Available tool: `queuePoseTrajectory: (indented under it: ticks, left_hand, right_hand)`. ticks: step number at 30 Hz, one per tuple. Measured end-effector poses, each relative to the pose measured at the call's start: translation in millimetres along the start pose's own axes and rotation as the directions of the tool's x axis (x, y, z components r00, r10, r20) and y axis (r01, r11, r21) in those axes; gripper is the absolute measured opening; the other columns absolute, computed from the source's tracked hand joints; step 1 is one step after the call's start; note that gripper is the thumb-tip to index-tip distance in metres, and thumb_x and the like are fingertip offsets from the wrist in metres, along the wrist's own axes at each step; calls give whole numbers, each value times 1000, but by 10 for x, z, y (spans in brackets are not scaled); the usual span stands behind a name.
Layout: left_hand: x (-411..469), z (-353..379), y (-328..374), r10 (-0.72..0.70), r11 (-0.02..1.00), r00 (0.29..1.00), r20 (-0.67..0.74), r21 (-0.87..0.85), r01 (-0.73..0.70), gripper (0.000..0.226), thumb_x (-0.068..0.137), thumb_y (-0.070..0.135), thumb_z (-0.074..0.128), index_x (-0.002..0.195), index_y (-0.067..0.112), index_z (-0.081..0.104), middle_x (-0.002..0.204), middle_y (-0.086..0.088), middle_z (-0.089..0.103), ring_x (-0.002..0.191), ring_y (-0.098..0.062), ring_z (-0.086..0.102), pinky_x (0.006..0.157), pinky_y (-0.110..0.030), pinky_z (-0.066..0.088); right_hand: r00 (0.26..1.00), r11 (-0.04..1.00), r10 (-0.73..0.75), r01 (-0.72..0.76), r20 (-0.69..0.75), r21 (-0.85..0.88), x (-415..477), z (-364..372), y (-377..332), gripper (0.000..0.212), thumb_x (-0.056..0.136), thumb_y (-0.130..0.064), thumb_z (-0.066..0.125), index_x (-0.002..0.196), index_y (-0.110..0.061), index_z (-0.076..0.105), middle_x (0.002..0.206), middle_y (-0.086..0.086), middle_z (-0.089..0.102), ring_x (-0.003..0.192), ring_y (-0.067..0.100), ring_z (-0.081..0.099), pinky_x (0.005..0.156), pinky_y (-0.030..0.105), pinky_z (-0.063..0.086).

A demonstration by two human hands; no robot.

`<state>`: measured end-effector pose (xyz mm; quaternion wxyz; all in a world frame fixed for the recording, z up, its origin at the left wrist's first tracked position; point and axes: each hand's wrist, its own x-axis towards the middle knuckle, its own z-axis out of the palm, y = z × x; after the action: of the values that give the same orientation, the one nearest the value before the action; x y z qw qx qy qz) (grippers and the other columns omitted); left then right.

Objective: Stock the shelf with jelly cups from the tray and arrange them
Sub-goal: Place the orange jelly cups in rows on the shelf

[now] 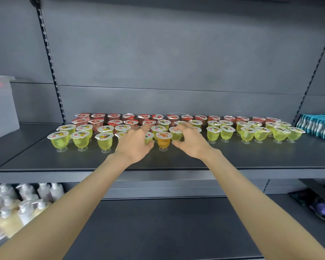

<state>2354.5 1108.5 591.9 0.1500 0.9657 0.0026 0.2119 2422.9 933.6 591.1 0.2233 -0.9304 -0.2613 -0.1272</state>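
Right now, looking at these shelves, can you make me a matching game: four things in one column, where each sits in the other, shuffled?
Things:
1 orange jelly cup
2 red jelly cups
3 pump bottles
4 blue-and-white packets

Places:
A lower level, far left
B between the left hand and right hand
C back of the jelly shelf
D far right, same level as the cups

Pairs: 1-B, 2-C, 3-A, 4-D
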Motion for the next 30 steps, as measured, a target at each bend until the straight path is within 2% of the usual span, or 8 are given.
queuePoseTrajectory:
  ticks: [3,7,13,16,20,26,30]
  left_hand:
    - [-105,15,204,32,999,998,-60,26,-31,52,91,29,56,138,19,39,134,-10,50,119,-32,48,92,-43,47]
    - [-312,107,558,79,996,986,-149,63,-71,52,89,29,59,137,16,42,132,-11,50,122,-33,45,96,-46,41]
    - [-824,436,1173,119,992,961,-249,67,-106,52,84,26,66,131,12,50,122,-12,56,110,-35,51,87,-45,43]
    - [-1117,700,1422,115,992,959,-259,77,-98,52,85,25,66,132,11,49,124,-12,55,110,-35,51,89,-46,41]
    - [-1473,1142,1619,80,994,980,-181,87,-65,51,84,24,67,131,11,51,122,-12,55,108,-35,52,84,-43,41]
    - [-1943,1990,1571,26,997,1000,-17,76,-25,50,75,25,71,120,9,58,107,-12,63,93,-37,62,77,-46,50]
    - [-2274,2660,1387,-89,996,985,150,11,89,50,80,26,66,125,9,56,115,-14,61,102,-38,59,83,-48,48]
  right_hand:
    - [999,1000,-28,28,-27,-15,-186,-181,110,46,91,-22,60,135,-16,46,145,5,37,129,25,42,103,37,39]
    - [997,998,-62,63,-47,11,-516,-424,326,47,92,-22,58,136,-16,44,146,5,33,128,26,43,104,40,40]
    - [991,992,-123,124,-54,8,-1188,-618,809,44,94,-26,55,135,-18,43,143,0,35,128,20,39,98,34,38]
    - [988,988,-151,152,-18,22,-1508,-539,1077,44,95,-27,53,136,-17,42,141,1,35,127,21,39,97,34,37]
    - [986,986,-152,147,69,72,-1911,-277,1412,43,95,-26,52,135,-15,41,137,3,37,121,24,44,93,38,42]
    - [966,993,-85,63,242,96,-2413,460,1893,46,96,-28,51,139,-16,39,142,3,38,128,22,41,99,36,39]
    - [928,992,13,-60,372,113,-2733,1194,2248,46,96,-27,51,139,-16,40,143,3,37,130,21,41,102,35,37]
